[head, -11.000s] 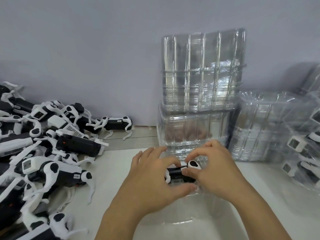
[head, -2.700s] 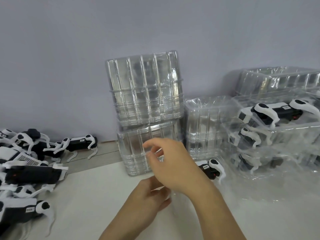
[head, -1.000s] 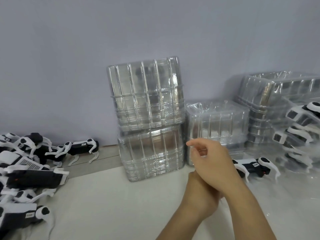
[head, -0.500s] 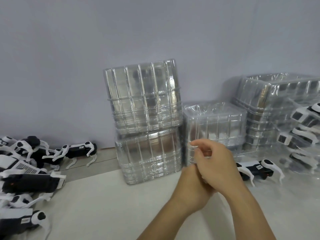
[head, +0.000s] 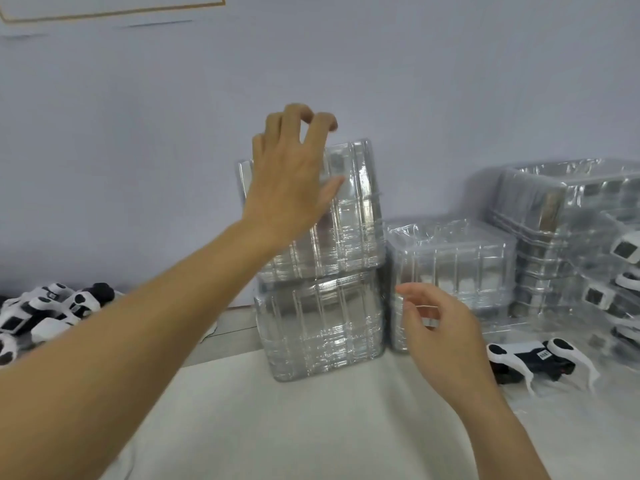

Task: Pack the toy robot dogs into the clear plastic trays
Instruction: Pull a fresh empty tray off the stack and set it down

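Observation:
Clear plastic trays stand stacked against the wall: an upper stack point(head: 356, 223) on a lower stack point(head: 322, 327). My left hand point(head: 287, 181) is raised in front of the upper stack, its bent fingertips above the top edge and its thumb before the front face; it holds nothing. My right hand point(head: 440, 334) hovers lower, before a shorter tray stack point(head: 457, 261), fingers loosely curled and empty. A black-and-white toy robot dog point(head: 536, 358) lies in a clear tray on the table, right of my right hand. A pile of toy dogs point(head: 45, 313) lies at the far left.
More tray stacks point(head: 554, 216) rise at the back right. Trays with dogs packed in them point(head: 620, 271) sit at the right edge. A white table surface point(head: 311, 427) spreads before the stacks. A grey wall stands close behind everything.
My hands have parted. The left hand rose from beneath the right up to the top of the upper tray stack. The right hand stayed low before the shorter stack.

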`<state>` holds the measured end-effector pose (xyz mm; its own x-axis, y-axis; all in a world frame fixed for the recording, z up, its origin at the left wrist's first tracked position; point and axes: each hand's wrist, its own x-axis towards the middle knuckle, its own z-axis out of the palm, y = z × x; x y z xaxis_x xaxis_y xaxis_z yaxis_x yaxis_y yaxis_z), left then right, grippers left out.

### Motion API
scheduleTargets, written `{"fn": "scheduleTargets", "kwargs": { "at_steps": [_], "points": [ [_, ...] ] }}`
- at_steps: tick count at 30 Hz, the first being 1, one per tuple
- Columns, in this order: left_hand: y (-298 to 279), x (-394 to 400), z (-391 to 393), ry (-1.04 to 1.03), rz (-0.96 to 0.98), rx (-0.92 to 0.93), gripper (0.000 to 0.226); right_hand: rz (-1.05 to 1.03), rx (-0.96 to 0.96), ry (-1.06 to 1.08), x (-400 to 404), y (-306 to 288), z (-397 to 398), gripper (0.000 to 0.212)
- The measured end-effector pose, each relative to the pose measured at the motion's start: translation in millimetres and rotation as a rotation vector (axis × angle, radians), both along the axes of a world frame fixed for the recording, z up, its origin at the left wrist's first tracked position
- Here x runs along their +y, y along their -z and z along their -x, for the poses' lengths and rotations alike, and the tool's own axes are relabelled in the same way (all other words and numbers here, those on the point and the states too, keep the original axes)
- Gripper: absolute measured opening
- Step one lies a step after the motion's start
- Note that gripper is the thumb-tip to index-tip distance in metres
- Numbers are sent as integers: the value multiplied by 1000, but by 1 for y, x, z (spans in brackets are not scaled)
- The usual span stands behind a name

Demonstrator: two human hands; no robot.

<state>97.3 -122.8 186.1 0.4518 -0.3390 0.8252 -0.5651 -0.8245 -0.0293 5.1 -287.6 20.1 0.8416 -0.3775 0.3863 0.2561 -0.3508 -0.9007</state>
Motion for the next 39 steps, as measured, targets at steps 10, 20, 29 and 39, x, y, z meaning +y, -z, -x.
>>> {"fn": "scheduleTargets", "kwargs": {
  "at_steps": [10,20,29,39],
  "points": [
    [-51,5,-32,54,-171,509,51,24,1,-30,6,2,-2,24],
    [-72,16,-37,97,63,331,47,11,4,-58,12,3,-2,25],
    [-58,19,34,186,462,16,40,-43,-100,-46,24,-14,3,22],
    [-8,27,101,343,383,58,36,-273,-414,-306,59,-79,33,32]
  ]
}}
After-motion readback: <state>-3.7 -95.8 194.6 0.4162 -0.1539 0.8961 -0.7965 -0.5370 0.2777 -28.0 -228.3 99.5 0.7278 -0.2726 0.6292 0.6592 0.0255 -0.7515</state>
